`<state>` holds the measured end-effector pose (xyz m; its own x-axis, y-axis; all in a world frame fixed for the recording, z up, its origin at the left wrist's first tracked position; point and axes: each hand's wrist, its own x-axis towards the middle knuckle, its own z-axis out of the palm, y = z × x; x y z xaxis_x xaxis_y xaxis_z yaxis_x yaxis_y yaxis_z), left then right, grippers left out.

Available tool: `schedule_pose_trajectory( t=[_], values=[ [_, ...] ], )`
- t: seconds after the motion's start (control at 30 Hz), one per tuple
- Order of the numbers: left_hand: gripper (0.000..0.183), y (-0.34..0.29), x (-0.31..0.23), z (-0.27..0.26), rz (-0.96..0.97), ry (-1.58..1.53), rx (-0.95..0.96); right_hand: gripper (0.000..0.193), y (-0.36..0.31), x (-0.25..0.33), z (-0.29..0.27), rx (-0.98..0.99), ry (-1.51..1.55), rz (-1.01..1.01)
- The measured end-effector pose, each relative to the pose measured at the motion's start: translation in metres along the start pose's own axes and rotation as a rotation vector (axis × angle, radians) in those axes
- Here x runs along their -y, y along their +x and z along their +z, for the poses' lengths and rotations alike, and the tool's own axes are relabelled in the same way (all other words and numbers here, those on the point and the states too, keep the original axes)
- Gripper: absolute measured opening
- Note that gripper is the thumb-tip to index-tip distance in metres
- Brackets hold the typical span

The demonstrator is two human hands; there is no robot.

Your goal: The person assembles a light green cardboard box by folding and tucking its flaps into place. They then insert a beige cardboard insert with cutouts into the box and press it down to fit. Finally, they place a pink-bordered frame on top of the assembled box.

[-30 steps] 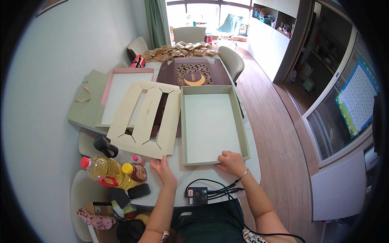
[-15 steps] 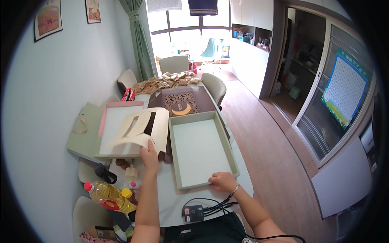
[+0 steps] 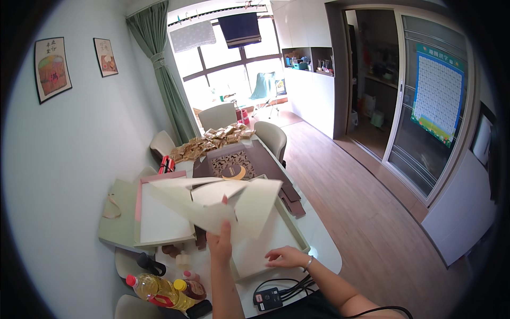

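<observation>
1. Above the white table (image 3: 324,250), the left hand (image 3: 220,242) holds up a cream cardboard insert (image 3: 223,204) with cut-out openings, fingers pinched on its lower edge, thumb and fingers closed around the card.
2. Lifted clear of the table, the insert tilts over the pale green box tray (image 3: 289,234).
3. On that tray's near edge, the right hand (image 3: 287,258) rests flat, fingers spread.
4. Left of the tray lies a pink-rimmed box lid (image 3: 159,218).
5. Near the table's front stand oil bottles (image 3: 159,290) and a black power adapter (image 3: 268,297).
</observation>
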<state>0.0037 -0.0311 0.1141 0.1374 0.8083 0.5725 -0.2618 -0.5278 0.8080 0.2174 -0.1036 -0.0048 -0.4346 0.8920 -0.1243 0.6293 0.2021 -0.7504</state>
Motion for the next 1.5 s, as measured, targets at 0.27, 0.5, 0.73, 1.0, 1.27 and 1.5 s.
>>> schedule_pose_trajectory(
  t=[0.27,0.5,0.73,1.0,1.27,1.5],
  values=[
    [0.026,-0.07,0.045,-0.03,-0.447,-0.009,-0.149,0.056,0.025,-0.001,-0.063,-0.314,1.712,-0.317],
    [0.03,-0.09,0.052,-0.038,-0.521,-0.388,-0.319,0.063,0.045,0.041,-0.089,-0.433,1.455,-0.398],
    [0.044,-0.102,0.06,-0.042,-0.637,-0.672,-0.47,0.047,0.039,-0.027,-0.108,-0.456,1.288,-0.117],
    [0.041,-0.1,0.069,0.0,-0.635,-0.586,-0.486,0.049,0.004,-0.013,-0.073,-0.64,1.169,0.116],
    [0.045,-0.1,0.059,0.012,-0.655,-0.441,-0.297,0.043,-0.032,0.001,-0.038,-0.755,0.997,0.123],
    [0.044,-0.097,0.051,0.012,-0.704,-0.377,-0.185,0.041,-0.032,-0.02,-0.035,-0.974,0.835,0.131]
  ],
)
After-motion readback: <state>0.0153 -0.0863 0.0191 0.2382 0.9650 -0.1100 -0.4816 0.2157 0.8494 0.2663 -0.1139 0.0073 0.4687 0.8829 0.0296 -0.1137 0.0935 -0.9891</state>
